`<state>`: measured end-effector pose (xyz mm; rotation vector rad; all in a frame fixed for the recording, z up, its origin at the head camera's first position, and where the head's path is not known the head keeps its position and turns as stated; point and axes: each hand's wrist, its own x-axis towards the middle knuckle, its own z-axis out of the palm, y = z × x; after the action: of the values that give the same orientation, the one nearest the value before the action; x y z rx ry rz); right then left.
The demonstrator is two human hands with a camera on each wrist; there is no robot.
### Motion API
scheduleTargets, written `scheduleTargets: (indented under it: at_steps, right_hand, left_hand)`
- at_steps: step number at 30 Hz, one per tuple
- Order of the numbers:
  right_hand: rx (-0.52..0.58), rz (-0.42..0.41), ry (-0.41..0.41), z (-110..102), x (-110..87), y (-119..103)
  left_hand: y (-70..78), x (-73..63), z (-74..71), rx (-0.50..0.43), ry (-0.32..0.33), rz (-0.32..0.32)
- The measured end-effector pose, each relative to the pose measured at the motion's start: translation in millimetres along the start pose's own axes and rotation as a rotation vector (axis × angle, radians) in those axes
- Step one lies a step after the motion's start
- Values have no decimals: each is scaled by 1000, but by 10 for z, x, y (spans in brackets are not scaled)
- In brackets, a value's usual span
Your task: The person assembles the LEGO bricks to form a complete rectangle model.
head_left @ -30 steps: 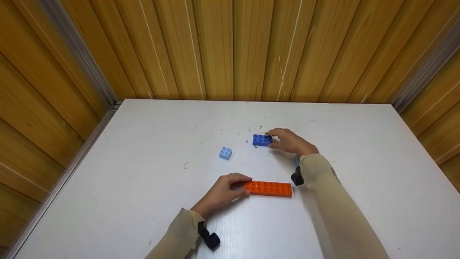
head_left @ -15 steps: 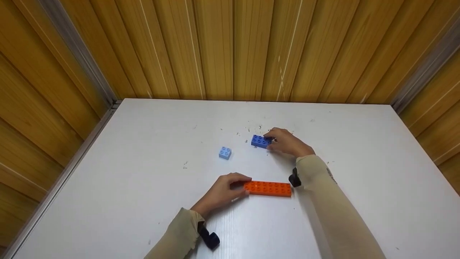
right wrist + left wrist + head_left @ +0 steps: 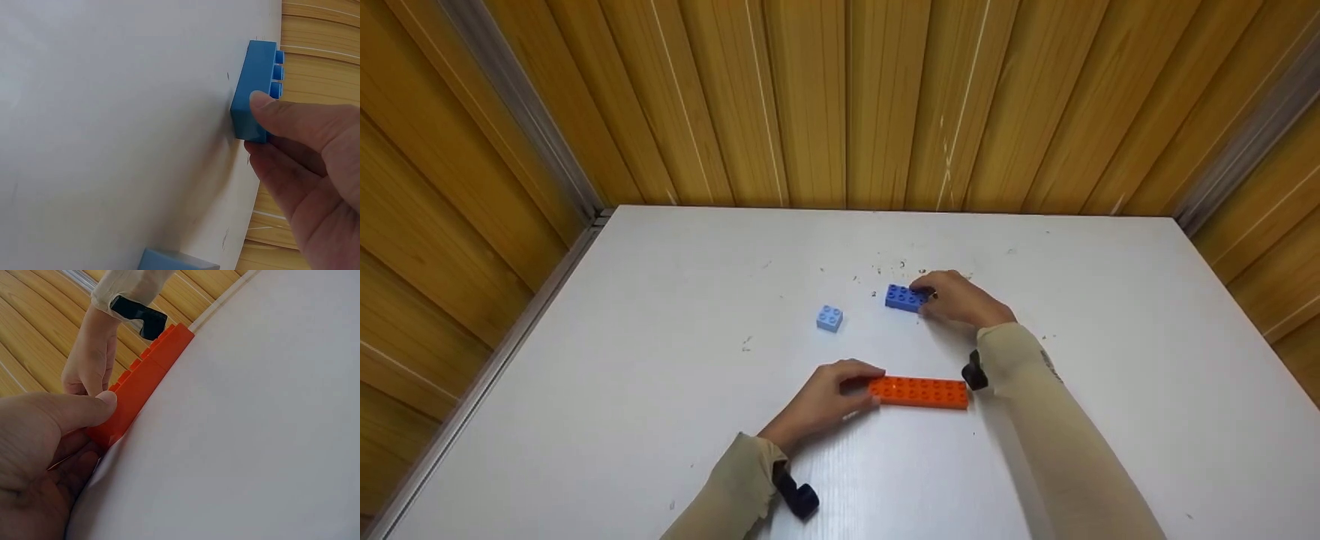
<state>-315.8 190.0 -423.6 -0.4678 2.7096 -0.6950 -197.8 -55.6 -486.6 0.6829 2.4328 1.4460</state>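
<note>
Blue brick (image 3: pixel 902 298), right end between right fingers (image 3: pixel 933 280)

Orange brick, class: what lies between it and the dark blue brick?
The head view shows only lightly marked white table between the orange brick and dark blue brick.

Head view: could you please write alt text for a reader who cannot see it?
A person's left hand pinches one end of a long orange studded block on a white table; the right hand pinches a dark blue brick farther back. A smaller light-blue brick lies untouched, left of the dark one.
</note>
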Motion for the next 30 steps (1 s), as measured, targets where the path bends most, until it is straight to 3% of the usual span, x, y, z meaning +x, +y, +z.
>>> scheduleTargets:
  at_steps: [10,30]
  right_hand:
    - [35,48,-20,-18,-56,-3]
    - [-13,6,-26,-50,-138,1]
  left_hand:
    - [-10,1,-6,6,10,1]
    - [-23,0,-22,18,10,9]
